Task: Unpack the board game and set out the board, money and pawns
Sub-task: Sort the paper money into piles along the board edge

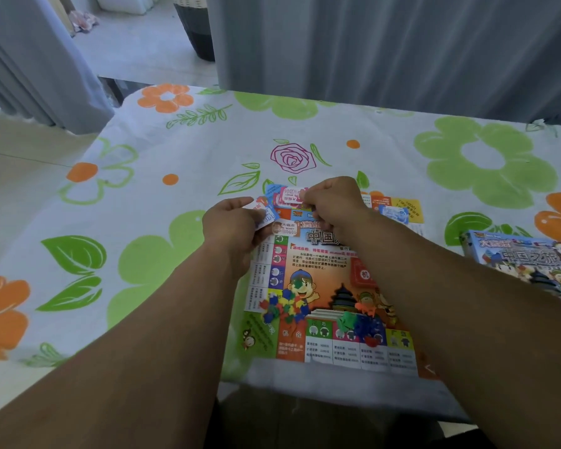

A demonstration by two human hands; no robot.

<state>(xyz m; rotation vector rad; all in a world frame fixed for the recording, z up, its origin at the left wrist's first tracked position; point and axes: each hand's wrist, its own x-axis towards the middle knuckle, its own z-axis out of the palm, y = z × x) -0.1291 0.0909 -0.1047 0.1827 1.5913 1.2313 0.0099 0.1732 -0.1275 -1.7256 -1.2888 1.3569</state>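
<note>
Head: left hand (232, 226), right hand (334, 205), banknotes (290, 194)

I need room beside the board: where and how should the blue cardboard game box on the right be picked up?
Likely by its left end, the only one in view. The blue cardboard game box lies flat, printed face up, on the flowered tablecloth. So come from the side of the colourful printed game board, thumb on top, fingers under the short edge.
</note>
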